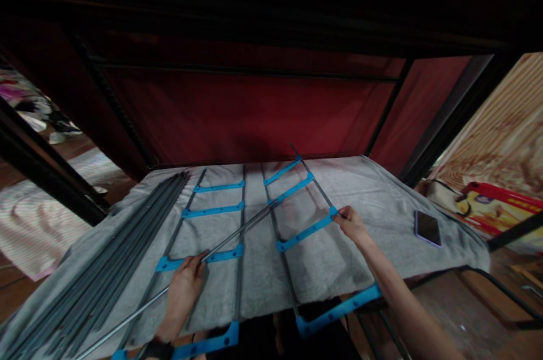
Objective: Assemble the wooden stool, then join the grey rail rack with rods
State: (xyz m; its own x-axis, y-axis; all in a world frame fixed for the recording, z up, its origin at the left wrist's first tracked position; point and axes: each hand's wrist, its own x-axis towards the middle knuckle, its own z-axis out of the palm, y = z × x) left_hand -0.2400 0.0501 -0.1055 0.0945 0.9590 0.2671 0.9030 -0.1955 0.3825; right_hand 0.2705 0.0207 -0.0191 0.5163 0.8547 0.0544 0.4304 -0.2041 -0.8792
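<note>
My left hand (185,287) is closed around a long thin metal tube (240,230). The tube runs slantwise across the left ladder-like frame, its far end by a blue crosspiece of the right frame. With thumb and fingers, my right hand (353,225) pinches the right end of a blue plastic crosspiece (309,233) on the right frame. A dark side tube (319,185) passes up from that corner through the upper crosspieces. The left frame, with blue crosspieces (214,210) between two grey tubes, lies flat. Both frames' near ends overhang the front edge.
A bundle of grey tubes (123,247) lies at the left on the grey cloth (348,179). A phone (427,228) rests at the right. Dark metal posts (390,105) and a red panel (254,111) enclose the back. A red and yellow box (500,207) is beyond the right edge.
</note>
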